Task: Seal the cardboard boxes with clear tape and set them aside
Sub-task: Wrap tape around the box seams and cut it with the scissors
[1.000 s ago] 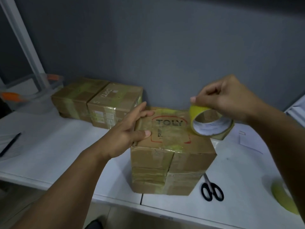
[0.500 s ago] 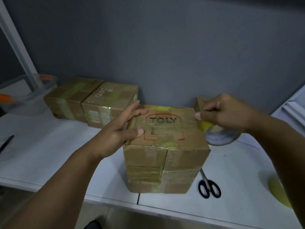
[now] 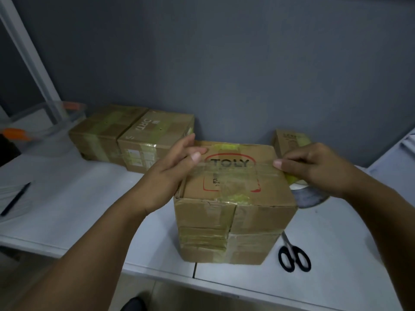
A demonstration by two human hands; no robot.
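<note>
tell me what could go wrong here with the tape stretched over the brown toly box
The clear tape strip spans the brown cardboard TOLY box between the left hand and the right hand; uneven tension could wrinkle it or lay it crooked. The yellowish tape roll hangs off the box's right edge, and the black-handled scissors lie apart on the white table, so freeing a hand to cut may slacken the strip.

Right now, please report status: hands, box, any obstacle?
Left hand presses tape on box. Right hand grips roll past right edge. No obstacle.
</note>
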